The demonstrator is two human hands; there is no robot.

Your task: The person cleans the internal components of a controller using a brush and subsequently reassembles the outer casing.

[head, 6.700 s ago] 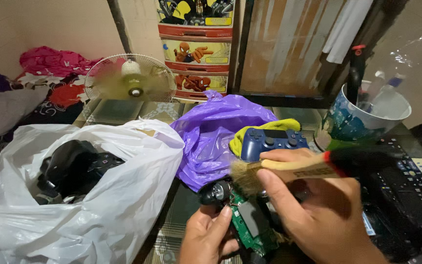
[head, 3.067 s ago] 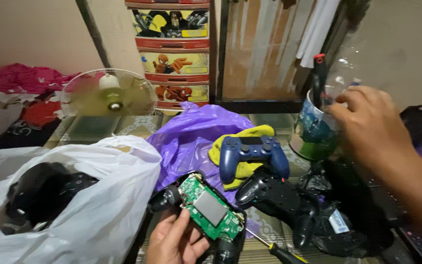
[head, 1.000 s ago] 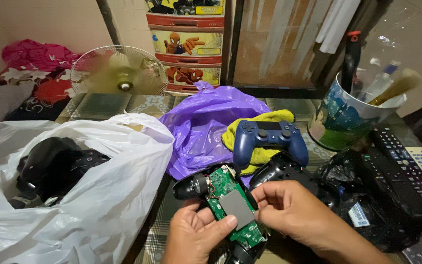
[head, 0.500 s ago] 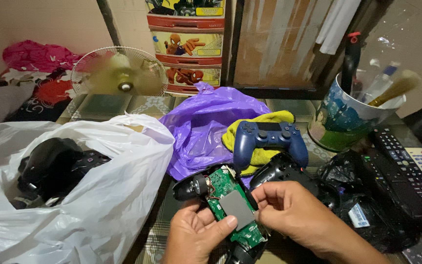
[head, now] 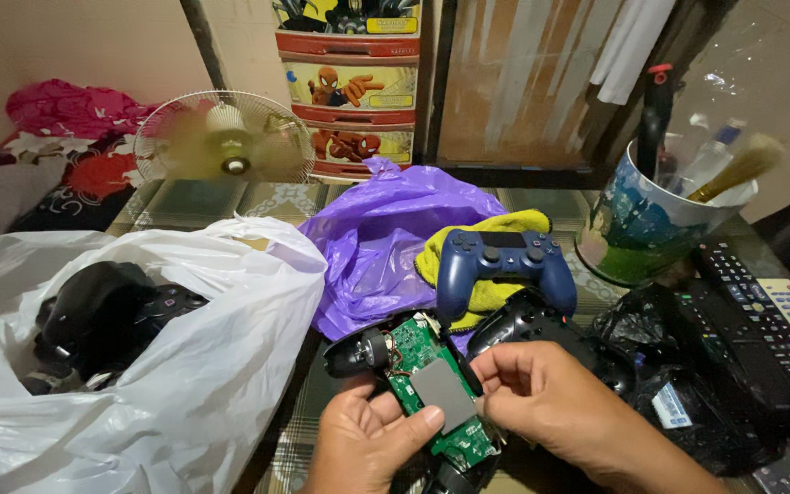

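My left hand (head: 372, 441) grips an opened black game controller from below, thumb lying across its bared green circuit board (head: 432, 391) with a grey square pad in the middle. My right hand (head: 560, 412) pinches the board's right edge with thumb and fingers. The controller's black grip with a thumbstick (head: 358, 352) sticks out to the left. Just behind lie another black controller shell (head: 528, 325) and a dark blue controller (head: 505, 265) resting on a yellow cloth (head: 491, 229).
A white plastic bag (head: 194, 366) with black controllers inside fills the left. A purple bag (head: 381, 238) lies at centre. A spinning fan (head: 223, 142) stands behind. At right are a patterned cup (head: 642, 229) holding a brush, remote controls (head: 761, 320) and black bags (head: 678, 384).
Over the last second almost nothing moved; both hands stay on the board. Earlier, my right hand put the brush into the cup and came back to the controller.
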